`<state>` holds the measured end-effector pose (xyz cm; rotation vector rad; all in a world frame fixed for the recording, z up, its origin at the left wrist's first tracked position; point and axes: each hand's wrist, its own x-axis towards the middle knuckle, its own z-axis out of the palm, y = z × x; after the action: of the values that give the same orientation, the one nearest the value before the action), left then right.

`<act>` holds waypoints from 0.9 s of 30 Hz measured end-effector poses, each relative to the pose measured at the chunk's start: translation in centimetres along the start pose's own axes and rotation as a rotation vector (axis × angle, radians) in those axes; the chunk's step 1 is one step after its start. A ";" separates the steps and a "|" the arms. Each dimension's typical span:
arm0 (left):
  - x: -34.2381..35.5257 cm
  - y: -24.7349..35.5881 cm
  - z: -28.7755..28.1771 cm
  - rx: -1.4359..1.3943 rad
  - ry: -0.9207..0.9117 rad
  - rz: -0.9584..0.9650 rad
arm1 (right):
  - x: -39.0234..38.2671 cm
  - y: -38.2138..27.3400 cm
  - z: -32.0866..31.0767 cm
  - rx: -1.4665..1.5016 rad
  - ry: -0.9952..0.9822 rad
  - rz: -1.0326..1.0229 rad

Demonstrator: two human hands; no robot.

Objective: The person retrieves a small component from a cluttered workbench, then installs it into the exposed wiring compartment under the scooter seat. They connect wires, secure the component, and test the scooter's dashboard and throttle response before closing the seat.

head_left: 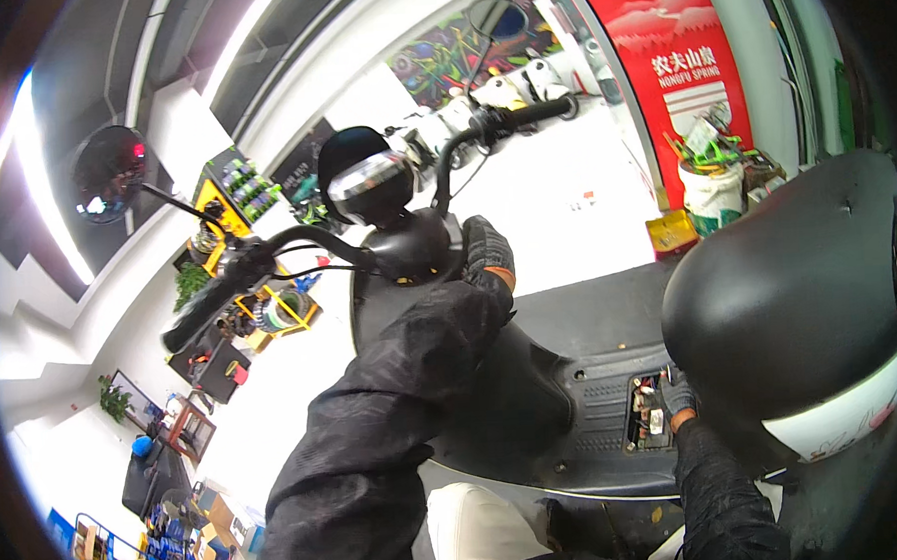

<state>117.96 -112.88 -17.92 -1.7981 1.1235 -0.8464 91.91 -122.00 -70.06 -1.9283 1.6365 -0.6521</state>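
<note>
A black scooter with handlebar (207,303), round headlamp (369,188) and floorboard (599,414) stands before me. My left hand (487,253), in a grey glove, reaches to the right side of the steering column (412,242), fingers curled against it; what they hold is hidden. My right hand (677,395), gloved too, is bent at the right edge of an opened floorboard compartment (647,421) full of wires and connectors, fingers closed on a small thing I cannot make out.
The black seat (779,276) rises at right. Behind it are a red banner (664,60), a white bucket (715,198) and a yellow box (672,235). Several scooters (501,98) line the back. Yellow shelving (290,317) and boxes (219,520) sit at left.
</note>
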 end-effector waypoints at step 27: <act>-1.8 -1.0 2.2 -0.390 -0.088 0.022 | -0.9 0.7 -0.4 0.206 0.059 -0.304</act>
<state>119.52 -110.30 -18.22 -2.1113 1.3144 -0.5543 91.02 -121.20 -70.25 -2.0353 1.2616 -0.9650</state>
